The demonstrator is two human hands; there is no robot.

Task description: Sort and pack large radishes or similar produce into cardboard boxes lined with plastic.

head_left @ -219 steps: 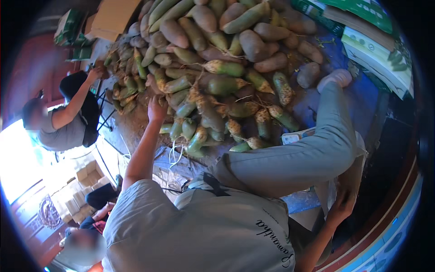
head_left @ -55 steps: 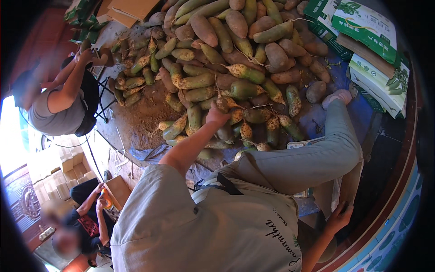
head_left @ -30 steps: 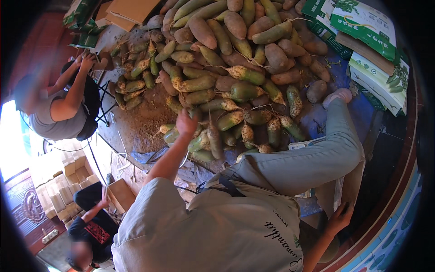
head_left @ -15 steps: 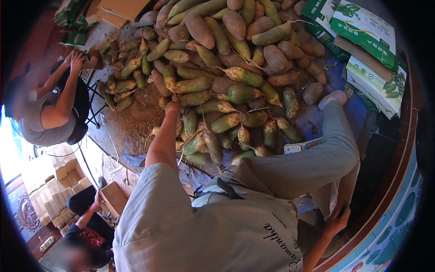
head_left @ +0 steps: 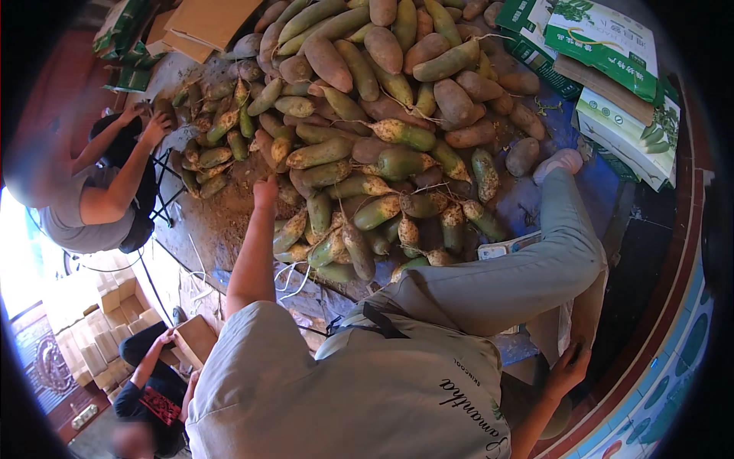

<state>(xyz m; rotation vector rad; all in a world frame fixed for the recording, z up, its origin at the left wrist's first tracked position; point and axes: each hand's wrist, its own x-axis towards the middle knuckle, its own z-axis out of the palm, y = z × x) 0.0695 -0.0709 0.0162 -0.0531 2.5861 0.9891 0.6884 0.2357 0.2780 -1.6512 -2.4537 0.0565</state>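
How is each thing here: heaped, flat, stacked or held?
Green vegetables, heaped
Brown vegetables, heaped
Left hand, by green vegetables, grip unclear
Right hand, at cardboard, grip unclear
Green-white boxes, stacked
Cardboard sheets, flat
Small brown box, held by another person

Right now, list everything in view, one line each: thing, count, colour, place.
Radishes: many, green with tan ends, centre pile
Thick roots: many, dull brown, mostly upper pile
Ground sheet: one, blue, right of pile
Printed cartons: several, green and white, upper right
Green packaging: several, upper left
Cardboard sheets: a few, brown, top left
Stacked boxes: many, pale brown, lower left
Co-workers: two, grey and dark tops, left
Held box: one, brown, with lower co-worker
Cardboard piece: one, brown, behind bent knee
Shirt: one, pale grey, bottom centre
Bent leg: one, grey trousers, right of centre
Left hand: one, bare, pile's left side
Right hand: one, bare, lower right
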